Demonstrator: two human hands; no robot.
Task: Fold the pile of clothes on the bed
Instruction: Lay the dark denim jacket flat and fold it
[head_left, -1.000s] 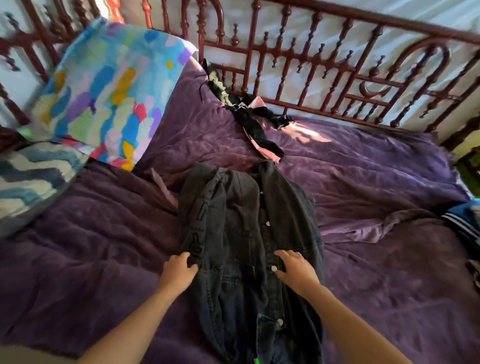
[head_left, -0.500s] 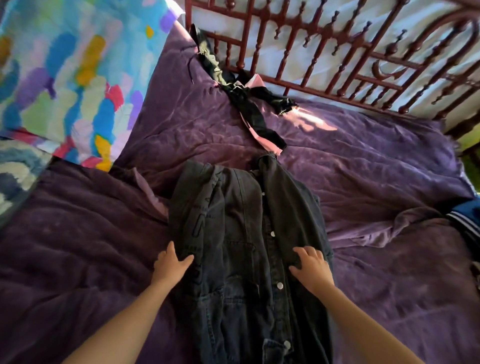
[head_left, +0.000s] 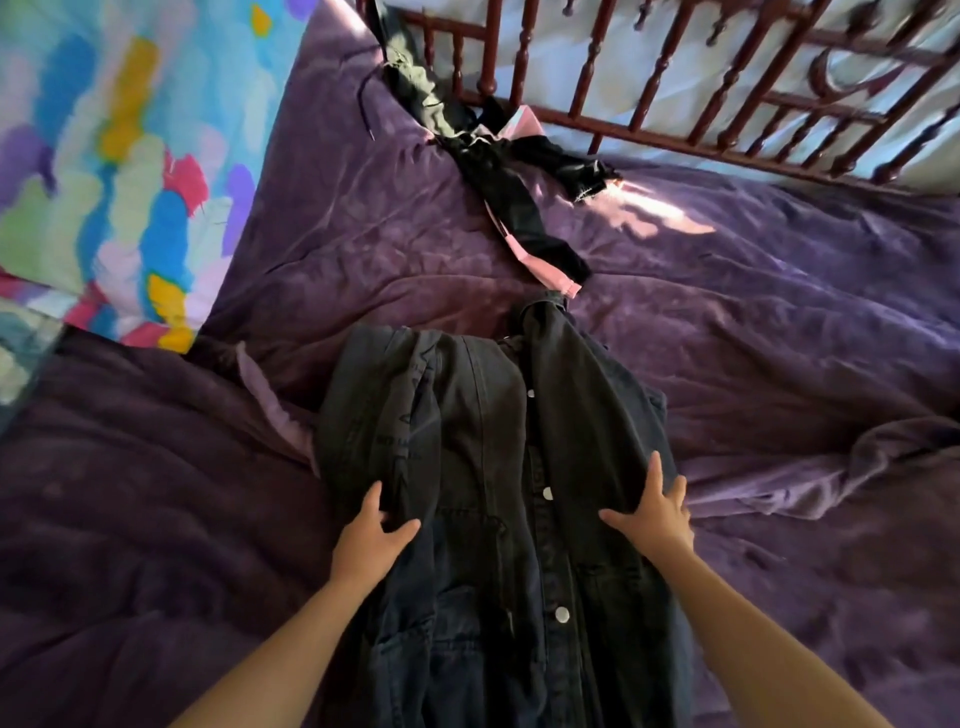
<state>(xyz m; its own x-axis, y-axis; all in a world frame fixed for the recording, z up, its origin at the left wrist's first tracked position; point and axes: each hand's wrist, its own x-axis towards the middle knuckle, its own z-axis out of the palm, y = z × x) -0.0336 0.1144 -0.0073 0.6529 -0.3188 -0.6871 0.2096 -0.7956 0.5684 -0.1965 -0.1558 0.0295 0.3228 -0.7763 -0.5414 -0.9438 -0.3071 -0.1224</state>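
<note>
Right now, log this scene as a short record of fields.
garment: dark denim button-front jacket, lying flat, sleeves folded inward
left hand: open, resting on the jacket's left side
right hand: open, pressing its right edge
surface: purple crumpled bedspread
beyond jacket: black-and-pink crumpled garment, unfolded
pillow: multicoloured patterned pillow, upper left

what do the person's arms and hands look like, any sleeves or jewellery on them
Both forearms are bare as far as the picture shows, with no sleeve reaching into view. The left hand and the right hand wear no gloves, and no watch, bracelet or ring is visible. Whether the nails are painted is too small to tell.
</note>
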